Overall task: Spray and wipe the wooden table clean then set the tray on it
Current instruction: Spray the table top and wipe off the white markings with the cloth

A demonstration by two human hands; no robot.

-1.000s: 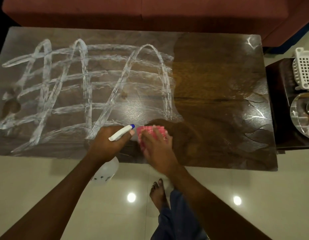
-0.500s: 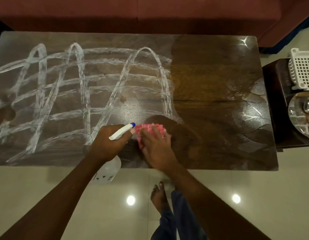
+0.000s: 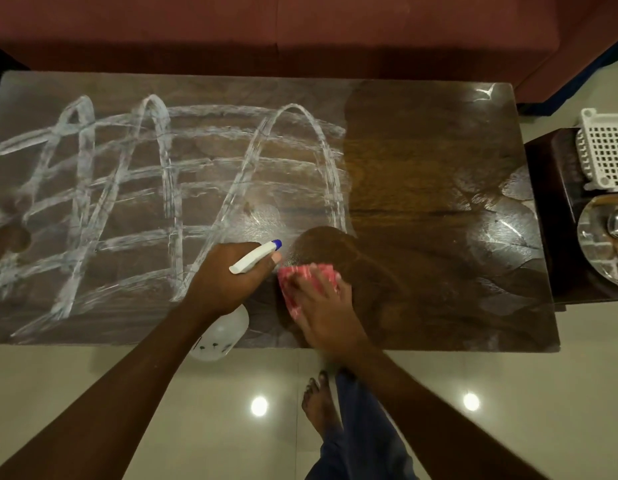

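The wooden table [image 3: 421,161] fills the middle of the head view. Its left half carries white criss-cross streaks [image 3: 155,188]; its right half looks dark and wet. My left hand [image 3: 228,282] grips a white spray bottle [image 3: 255,259] with a blue nozzle, held over the table's near edge. My right hand [image 3: 321,306] presses a pink checked cloth [image 3: 300,282] flat on the table just right of the bottle. A clear glass tray [image 3: 601,240] with a spoon on it rests on a dark side table [image 3: 553,216] at the right.
A white perforated basket [image 3: 605,150] stands behind the tray on the side table. A red-brown sofa [image 3: 300,29] runs along the table's far side. My bare foot [image 3: 318,403] stands on the glossy tiled floor near the table's front edge.
My right hand has slid the cloth a little toward the near edge, leaving a dark wiped patch behind it. The left hand and bottle stay in place.
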